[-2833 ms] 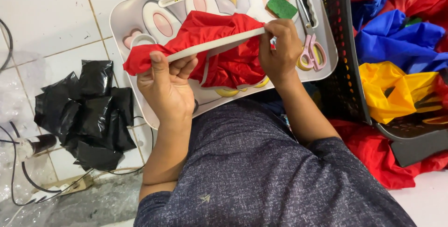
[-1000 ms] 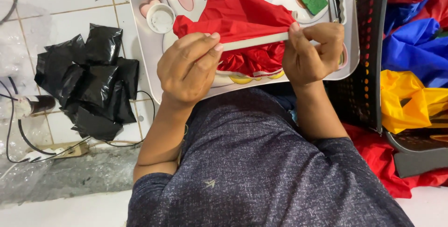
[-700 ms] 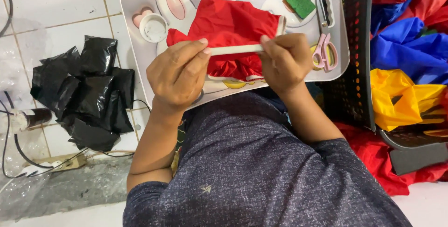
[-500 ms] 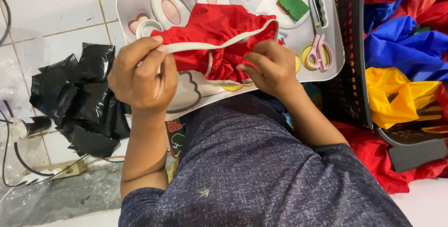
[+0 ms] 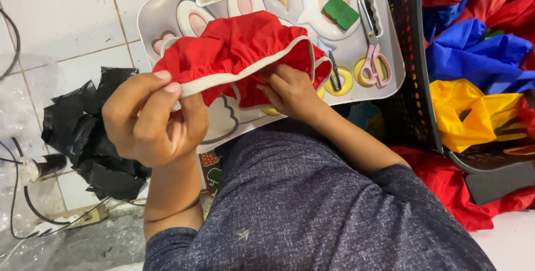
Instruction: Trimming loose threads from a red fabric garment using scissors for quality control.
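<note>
Red cloth (image 5: 245, 54) with a white elastic trim (image 5: 245, 70) is stretched between both hands above the near half of a grey tray (image 5: 390, 37). Left hand (image 5: 153, 118), nearest the camera, hangs off the tray's near-left corner, its grip pinched shut on one end of the trim between thumb and fingers. Right hand (image 5: 290, 90) sits just beyond, over the tray's near edge, fingers curled and tucked under the gathered cloth; its grip is closed on the fabric near the trim's other bend. Under the cloth on the tray, yellow rings (image 5: 340, 81) show at the near-right part. Pink-handled scissors (image 5: 374, 65) lie beside them toward the right edge. A green sponge block (image 5: 341, 12) lies further off, near the far-right corner. Left of the tray, on the white tiled floor (image 5: 56, 20), lies a crumpled black plastic bag (image 5: 83, 132). Right of the tray stands a black basket (image 5: 412, 81) holding blue fabric (image 5: 479, 54) and yellow fabric (image 5: 473, 109).
</note>
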